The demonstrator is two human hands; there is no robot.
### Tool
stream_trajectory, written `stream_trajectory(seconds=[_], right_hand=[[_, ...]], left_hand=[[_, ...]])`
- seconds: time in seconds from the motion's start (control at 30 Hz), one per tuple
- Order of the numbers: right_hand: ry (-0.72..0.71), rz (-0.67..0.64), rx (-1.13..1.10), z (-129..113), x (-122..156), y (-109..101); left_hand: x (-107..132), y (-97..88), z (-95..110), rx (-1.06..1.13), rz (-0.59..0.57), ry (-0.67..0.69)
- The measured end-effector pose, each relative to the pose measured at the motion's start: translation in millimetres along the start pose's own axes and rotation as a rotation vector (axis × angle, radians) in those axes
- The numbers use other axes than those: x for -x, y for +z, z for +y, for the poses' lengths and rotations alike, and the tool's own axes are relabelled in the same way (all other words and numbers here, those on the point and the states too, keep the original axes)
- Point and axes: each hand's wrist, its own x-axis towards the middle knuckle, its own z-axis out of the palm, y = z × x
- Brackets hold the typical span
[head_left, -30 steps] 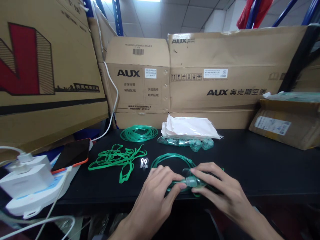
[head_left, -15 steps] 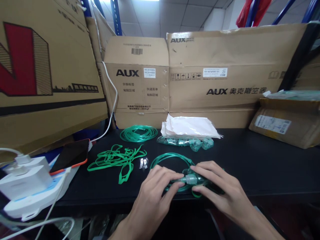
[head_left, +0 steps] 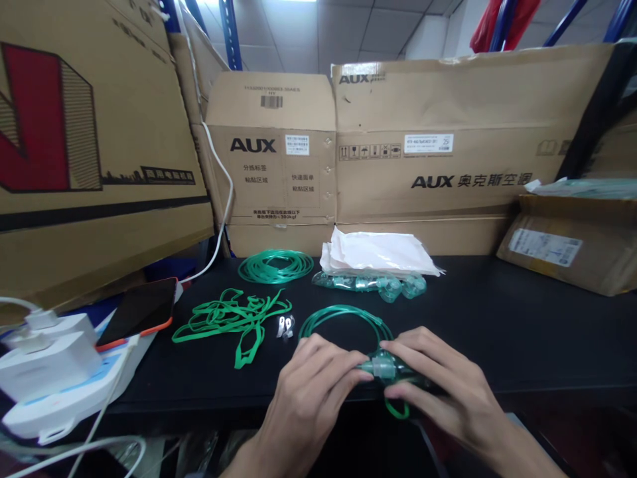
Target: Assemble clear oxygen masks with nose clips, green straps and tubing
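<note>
Head view: nearest, a green loop (head_left: pixel 398 410) dangles below the right hand (head_left: pixel 442 375), at the front edge of the desk (head_left: pixel 507 332). That hand is half closed, fingers over the top and thumb below, around a clear green mask-like piece (head_left: pixel 411 373) largely hidden by the grip; spanning it from both sides probably steadies it. The left hand (head_left: pixel 313 392) has thumb and fingertips nearly together, pinching a green tube end (head_left: pixel 367 366) where it meets the pale connector (head_left: pixel 383 367) of that piece. Gripping so close to the joint, with both in line, likely keeps the soft tube from bending. Just beyond, looped tubing (head_left: pixel 343 310) arcs flat on the desk, perhaps coiled so it stays out of the way. To its left lie two or so metal clips (head_left: pixel 285 326), beside loose green straps (head_left: pixel 233 317), apparently grouped by kind within reach. Farther back sit a neat coil of tubing (head_left: pixel 275 265) and clear green pieces (head_left: pixel 369 284), just in front of stacked white sheets (head_left: pixel 381 251). Behind them, upright cartons (head_left: pixel 279 189) seem to serve as a back wall.
</note>
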Motion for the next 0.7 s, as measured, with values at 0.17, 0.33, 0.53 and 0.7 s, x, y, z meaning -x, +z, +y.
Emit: stream_trajectory(seconds=[0.17,0.33,0.53,0.7], right_hand=[[-0.025,-0.01,0.009,1.6,0.4,0.1],[-0.027,-0.032,0.045,4.3,4.7,3.5],[-0.082,-0.089,0.174,8.5,5.0,0.6],[-0.248,-0.22,0.552,17.4,-5.5,-19.6]], left_hand=[[-0.8,0.0,-2.5,0.017,-0.016,-0.001],[-1.3,1.4,-4.1,0.011,-0.027,-0.024],[-4.6,-6.2,-2.9,-0.043,-0.113,-0.023],[-2.9,-29.1,-6.2,-0.229,-0.289,-0.036]])
